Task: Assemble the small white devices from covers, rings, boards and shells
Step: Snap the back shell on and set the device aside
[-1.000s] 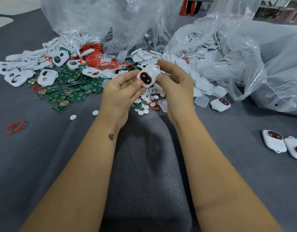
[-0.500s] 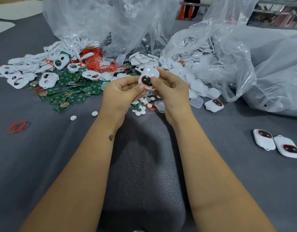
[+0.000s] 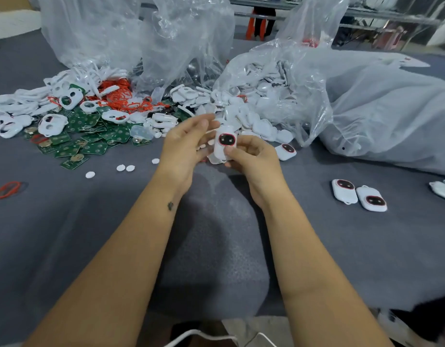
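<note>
**Bags of parts behind, one device in our hands**

Ahead of us a clear plastic bag lies open on the grey counter, and white shells spill out of its mouth toward our hands. A second clear bag stands crumpled behind the left heap; what it holds we cannot tell. A larger, cloudy bag lies to the right, its contents hidden.

To the left, green boards lie piled under white covers and a tangle of red rings. Small white discs dot the counter just in front, and one red ring lies well apart at the left edge.

We hold a white device above the counter, in front of the shells. Our right hand pinches it, fingers curled round its lower end. Our left hand sits beside it with fingers loosely extended; whether they touch it we cannot tell.

Three assembled devices lie on the counter: one near the open bag, two side by side farther right.
</note>
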Tool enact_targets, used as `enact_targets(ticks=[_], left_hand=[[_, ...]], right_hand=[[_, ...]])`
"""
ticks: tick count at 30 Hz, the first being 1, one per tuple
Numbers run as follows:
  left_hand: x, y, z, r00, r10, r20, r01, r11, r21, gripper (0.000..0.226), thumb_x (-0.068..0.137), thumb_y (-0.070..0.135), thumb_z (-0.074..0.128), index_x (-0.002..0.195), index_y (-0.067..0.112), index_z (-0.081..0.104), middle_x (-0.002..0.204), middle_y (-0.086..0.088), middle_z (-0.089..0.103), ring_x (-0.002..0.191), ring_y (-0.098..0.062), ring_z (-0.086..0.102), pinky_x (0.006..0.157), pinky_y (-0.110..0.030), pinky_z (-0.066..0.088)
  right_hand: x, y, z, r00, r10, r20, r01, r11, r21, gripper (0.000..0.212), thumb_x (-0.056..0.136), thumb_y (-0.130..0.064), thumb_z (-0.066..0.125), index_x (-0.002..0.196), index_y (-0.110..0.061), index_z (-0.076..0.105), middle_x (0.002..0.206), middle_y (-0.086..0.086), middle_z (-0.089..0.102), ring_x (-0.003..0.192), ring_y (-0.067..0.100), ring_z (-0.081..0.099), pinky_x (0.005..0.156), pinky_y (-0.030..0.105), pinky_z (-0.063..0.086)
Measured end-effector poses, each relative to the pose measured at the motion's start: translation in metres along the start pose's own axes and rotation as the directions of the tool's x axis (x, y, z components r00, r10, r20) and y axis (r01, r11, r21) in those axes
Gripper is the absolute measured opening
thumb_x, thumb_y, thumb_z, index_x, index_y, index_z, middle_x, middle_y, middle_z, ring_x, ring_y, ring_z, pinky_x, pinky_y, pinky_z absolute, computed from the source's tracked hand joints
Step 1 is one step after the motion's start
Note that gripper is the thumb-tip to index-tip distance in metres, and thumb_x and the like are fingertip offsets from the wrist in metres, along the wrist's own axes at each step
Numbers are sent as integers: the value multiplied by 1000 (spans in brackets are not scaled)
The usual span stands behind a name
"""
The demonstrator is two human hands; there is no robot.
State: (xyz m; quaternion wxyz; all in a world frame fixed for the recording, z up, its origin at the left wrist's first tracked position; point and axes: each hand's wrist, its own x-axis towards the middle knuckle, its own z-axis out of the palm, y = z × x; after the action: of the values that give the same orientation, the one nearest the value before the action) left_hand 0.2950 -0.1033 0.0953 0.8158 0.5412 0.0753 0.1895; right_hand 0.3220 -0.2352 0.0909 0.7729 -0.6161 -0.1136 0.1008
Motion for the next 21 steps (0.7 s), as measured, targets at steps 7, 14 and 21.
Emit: enact_targets(ticks=[7,14,21], left_hand=[[-30,-30,61,982,-113,152,73,966,248,31,95,-4,49,111,17,65,102,2,70,91,-9,68,74,-20,57],[-48,-49,115,921,-98,377,-26,950,311,38,87,-11,57,101,22,69,91,12,71,76,5,66,71,-15,54],[-48,-61,131,937,-65,342,-20,971,238,23,83,-1,71,97,17,68,89,8,71,75,0,67,71,-18,53]], right_hand=[[-24,-17,-65,974,-63,-218,15,976,-217,24,82,1,65,102,-12,67,78,3,69,67,13,63,60,22,47],[-49,-52,-133,956,-95,-277,-36,902,-431,25,76,0,66,94,-18,67,73,0,71,62,15,67,55,19,49],[-53,-63,-155,980,-98,-171,13,898,-439,25,82,-2,66,97,-21,70,90,7,72,75,14,66,66,22,50]])
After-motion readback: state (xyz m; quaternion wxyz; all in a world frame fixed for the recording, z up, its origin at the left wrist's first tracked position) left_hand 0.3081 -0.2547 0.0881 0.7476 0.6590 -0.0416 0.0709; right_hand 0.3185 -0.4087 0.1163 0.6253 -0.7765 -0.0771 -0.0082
